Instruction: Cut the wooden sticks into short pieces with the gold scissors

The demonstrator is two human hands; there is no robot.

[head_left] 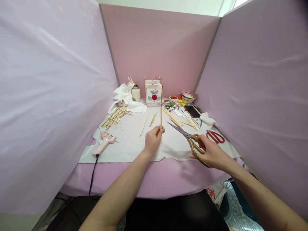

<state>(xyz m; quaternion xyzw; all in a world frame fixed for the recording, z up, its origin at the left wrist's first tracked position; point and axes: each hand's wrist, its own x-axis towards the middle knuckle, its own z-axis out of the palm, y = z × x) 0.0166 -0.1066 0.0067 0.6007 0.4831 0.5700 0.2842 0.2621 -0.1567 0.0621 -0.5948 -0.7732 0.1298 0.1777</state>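
My left hand [154,138] pinches a thin wooden stick [161,110] near its lower end and holds it upright over the white cloth. To the right, my right hand [210,150] is wrapped round the bronze handles of a pair of scissors [190,136]. Their grey blades look nearly closed, point up and left, and stay apart from the stick. Behind the stick stands a white lantern-like box [153,94] with a wooden frame and a red rose on its front. Several short sticks [153,119] lie beyond my left hand.
A pink glue gun [104,141] with a black cord lies at left, below a pile of sticks [115,117]. A jar [136,93] stands behind. At right lie flat wooden strips [172,117], white markers [179,112], a phone [192,111] and red-handled scissors [216,137]. Fabric walls enclose three sides.
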